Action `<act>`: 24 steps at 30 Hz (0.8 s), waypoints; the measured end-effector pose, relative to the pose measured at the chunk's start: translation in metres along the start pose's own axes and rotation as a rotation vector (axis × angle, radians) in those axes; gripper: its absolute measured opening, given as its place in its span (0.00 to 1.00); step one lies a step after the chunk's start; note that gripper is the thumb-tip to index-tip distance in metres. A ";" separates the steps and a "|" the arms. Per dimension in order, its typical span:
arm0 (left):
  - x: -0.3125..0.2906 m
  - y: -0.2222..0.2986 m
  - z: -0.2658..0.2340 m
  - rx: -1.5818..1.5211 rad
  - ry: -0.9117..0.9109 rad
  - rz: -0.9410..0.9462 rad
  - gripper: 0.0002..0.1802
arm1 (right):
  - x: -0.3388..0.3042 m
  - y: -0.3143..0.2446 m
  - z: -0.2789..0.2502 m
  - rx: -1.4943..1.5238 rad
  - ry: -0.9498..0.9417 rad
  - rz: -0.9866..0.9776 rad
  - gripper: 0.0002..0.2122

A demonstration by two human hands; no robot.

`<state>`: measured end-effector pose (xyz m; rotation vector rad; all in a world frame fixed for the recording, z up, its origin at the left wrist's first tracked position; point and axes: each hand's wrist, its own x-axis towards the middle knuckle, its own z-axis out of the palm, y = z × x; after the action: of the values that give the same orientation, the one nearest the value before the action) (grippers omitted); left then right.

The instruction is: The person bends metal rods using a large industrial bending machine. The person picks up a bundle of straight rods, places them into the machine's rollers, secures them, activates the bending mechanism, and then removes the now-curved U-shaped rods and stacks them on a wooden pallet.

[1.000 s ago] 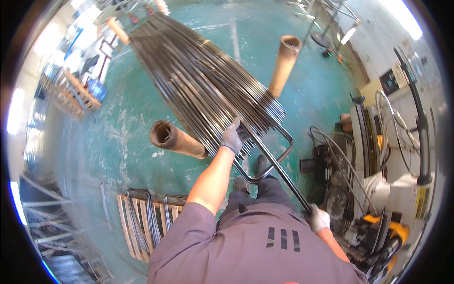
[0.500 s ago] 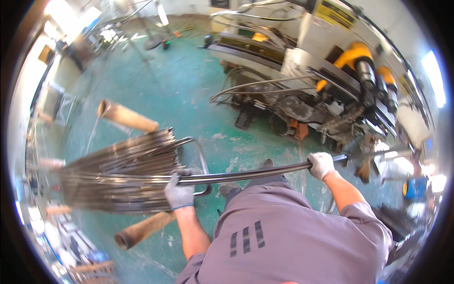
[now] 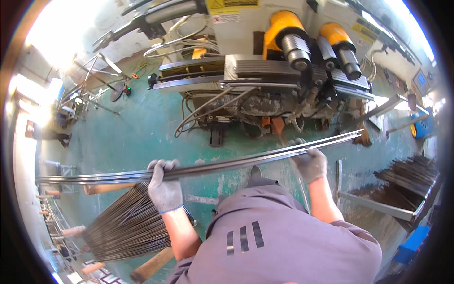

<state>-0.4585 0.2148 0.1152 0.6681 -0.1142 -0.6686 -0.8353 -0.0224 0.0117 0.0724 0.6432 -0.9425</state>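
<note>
Several long, thin metal tubes lie side by side across the front of my body, rising slightly toward the right. My left hand, in a grey work glove, is closed round them left of the middle. Nearer their right end, my gloved right hand grips the same tubes from below, fingers wrapped over. Below and left of my left hand a wide stack of dark metal tubes rests on brown rollers or posts, apart from the held ones.
Ahead stands a large machine with two yellow motors, steel rails and hanging cables. To the right, another pile of dark tubes lies by a metal frame. A blue drum stands farther right. The floor is green.
I have turned to the right, so the machine now faces me. The tubes have come up off the stack, with both hands still gripping them.
</note>
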 end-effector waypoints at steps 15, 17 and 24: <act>0.148 -0.010 0.072 0.088 -0.299 -0.071 0.13 | 0.072 -0.160 -0.018 0.015 0.202 -0.651 0.11; 0.169 -0.010 0.066 0.125 -0.297 -0.054 0.13 | 0.088 -0.161 -0.011 0.093 0.148 -0.685 0.12; 0.256 -0.012 0.053 0.260 -0.024 -0.077 0.15 | 0.121 -0.111 0.080 0.044 0.430 -0.809 0.16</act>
<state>-0.2799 0.0237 0.1216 0.9176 -0.2005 -0.7427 -0.8317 -0.2031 0.0351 0.0535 1.0842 -1.7479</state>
